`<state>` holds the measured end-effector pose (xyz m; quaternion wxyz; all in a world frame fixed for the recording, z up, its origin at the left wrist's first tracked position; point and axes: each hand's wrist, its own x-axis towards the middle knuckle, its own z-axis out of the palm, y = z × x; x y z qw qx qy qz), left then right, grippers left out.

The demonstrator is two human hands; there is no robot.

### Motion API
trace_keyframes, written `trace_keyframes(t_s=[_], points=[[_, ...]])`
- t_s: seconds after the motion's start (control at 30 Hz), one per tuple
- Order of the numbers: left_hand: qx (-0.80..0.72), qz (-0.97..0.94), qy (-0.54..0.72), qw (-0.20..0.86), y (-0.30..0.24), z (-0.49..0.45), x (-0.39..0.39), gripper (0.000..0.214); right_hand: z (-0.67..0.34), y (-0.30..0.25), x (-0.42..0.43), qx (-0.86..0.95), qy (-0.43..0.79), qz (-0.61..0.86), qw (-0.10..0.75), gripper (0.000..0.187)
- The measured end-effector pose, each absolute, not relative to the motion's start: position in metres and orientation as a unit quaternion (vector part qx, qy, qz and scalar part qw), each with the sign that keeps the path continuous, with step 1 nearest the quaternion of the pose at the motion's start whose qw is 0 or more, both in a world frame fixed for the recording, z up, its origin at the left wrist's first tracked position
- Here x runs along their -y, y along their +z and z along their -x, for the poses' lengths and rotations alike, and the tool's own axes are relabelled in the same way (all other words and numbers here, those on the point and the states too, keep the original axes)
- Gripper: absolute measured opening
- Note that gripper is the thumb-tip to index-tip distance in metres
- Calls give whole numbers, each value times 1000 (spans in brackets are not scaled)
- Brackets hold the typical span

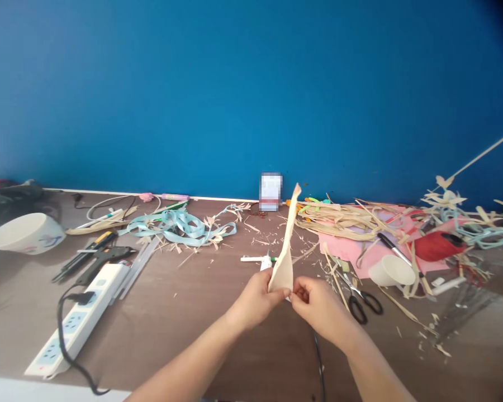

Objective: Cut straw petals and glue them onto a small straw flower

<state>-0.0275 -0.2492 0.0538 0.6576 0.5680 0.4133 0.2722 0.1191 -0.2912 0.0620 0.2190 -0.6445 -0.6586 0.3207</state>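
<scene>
A cream-coloured dried corn husk [283, 272] stands upright in front of me, broad at the bottom and tapering to a tip. My left hand [257, 296] pinches its lower end between thumb and fingers. At the husk's lower right edge, the fingertips of my right hand [312, 301] are closed together on it; the exact contact point is partly hidden. Just behind the husk lie a white tube-like object [266, 262] and a thin white-and-green stick [251, 259], both partly covered.
Scissors [362, 304], a white cup [392, 272], a red spool [436, 245] and husk strips [339, 220] lie right. On the left are a power strip [77, 321], a glue gun [103, 262], light-blue ribbon [184, 226] and a white bowl [25, 233]. A blue wall [251, 100] rises behind.
</scene>
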Motion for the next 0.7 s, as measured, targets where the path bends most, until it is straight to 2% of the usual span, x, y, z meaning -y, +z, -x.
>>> trace_keyframes(t_s=[0.17, 0.43, 0.7], points=[[-368, -559, 269, 692, 50, 27, 250, 21, -111, 70, 294, 710, 189, 655, 174, 16], [-344, -408, 235, 812, 53, 36, 244, 26, -119, 72, 290, 749, 164, 620, 166, 16], [-295, -269, 159, 903, 65, 49, 238, 34, -130, 61, 281, 740, 41, 661, 121, 11]])
